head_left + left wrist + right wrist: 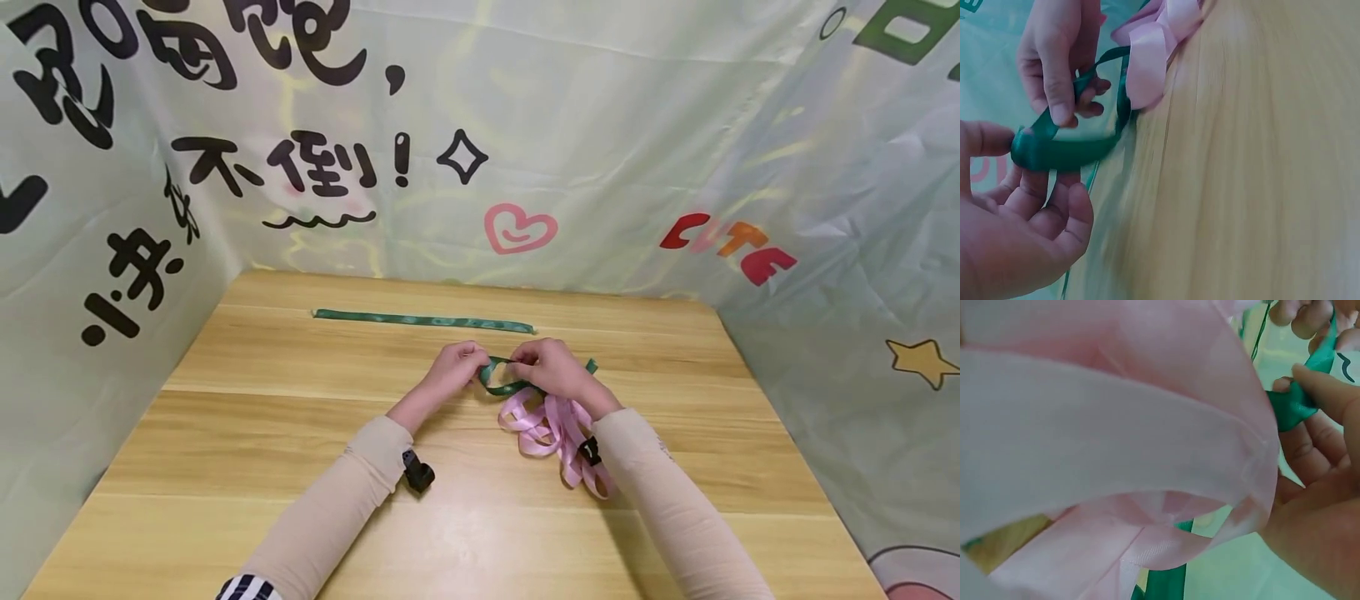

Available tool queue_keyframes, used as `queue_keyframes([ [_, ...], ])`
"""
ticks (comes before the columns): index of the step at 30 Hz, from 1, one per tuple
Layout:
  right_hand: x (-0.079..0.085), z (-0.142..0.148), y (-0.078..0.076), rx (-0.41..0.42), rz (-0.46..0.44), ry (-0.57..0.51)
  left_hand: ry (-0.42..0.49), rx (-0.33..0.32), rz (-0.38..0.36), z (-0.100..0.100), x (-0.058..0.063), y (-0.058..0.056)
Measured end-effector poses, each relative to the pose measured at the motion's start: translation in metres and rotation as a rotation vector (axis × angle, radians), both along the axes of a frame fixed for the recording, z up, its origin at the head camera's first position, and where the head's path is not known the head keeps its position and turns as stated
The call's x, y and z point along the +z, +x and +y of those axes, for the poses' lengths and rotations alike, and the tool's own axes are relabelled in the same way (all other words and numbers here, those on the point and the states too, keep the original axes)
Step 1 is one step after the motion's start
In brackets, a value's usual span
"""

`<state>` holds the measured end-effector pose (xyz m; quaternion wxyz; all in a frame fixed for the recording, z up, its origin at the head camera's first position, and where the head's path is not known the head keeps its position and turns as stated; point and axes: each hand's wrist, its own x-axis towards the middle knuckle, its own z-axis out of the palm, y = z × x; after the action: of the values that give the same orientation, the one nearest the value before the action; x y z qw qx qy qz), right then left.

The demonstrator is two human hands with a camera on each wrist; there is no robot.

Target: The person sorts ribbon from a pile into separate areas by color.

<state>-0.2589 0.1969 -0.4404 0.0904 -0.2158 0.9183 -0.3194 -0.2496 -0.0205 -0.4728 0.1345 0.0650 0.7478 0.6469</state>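
A green satin ribbon [504, 389] curves in a loop between the two hands above the table. My left hand [456, 365] pinches the left bend of the loop; in the left wrist view the thumb and fingers grip the green band [1063, 154]. My right hand [553, 372] holds another part of the ribbon between thumb and fingers, as the right wrist view shows. Just below the right hand lies a loose heap of pink ribbon [553, 429]. Those pink loops [1110, 431] fill much of the right wrist view. One green ribbon end [592, 366] sticks out beyond the right hand.
A flat green strip [423, 320] lies across the back of the wooden table [300, 367]. Printed cloth [600, 125] hangs behind the table and on both sides. Small black wrist cameras sit on the left sleeve [322, 500] and the right sleeve [682, 508].
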Motion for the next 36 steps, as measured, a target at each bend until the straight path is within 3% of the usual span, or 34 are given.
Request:
queue_keyframes([
  [3, 0.001, -0.001, 0.001, 0.003, -0.007, -0.024, -0.033, -0.060, 0.003, -0.008, 0.002, 0.000],
  [8, 0.003, 0.001, 0.001, -0.011, 0.004, -0.074, -0.153, -0.278, 0.061, -0.028, 0.003, -0.001],
  [11, 0.002, 0.003, 0.000, -0.009, -0.006, -0.101, -0.228, -0.333, 0.109, -0.042, 0.005, -0.001],
  [14, 0.002, 0.005, -0.001, -0.003, -0.043, -0.118, -0.268, -0.315, 0.138, -0.056, 0.008, -0.002],
  [20, 0.006, 0.006, 0.000, 0.001, -0.117, -0.145, -0.305, -0.208, 0.189, -0.086, 0.015, -0.004],
  [36, 0.012, 0.001, 0.000, -0.007, -0.098, -0.131, -0.373, -0.029, 0.268, -0.147, 0.014, -0.003],
])
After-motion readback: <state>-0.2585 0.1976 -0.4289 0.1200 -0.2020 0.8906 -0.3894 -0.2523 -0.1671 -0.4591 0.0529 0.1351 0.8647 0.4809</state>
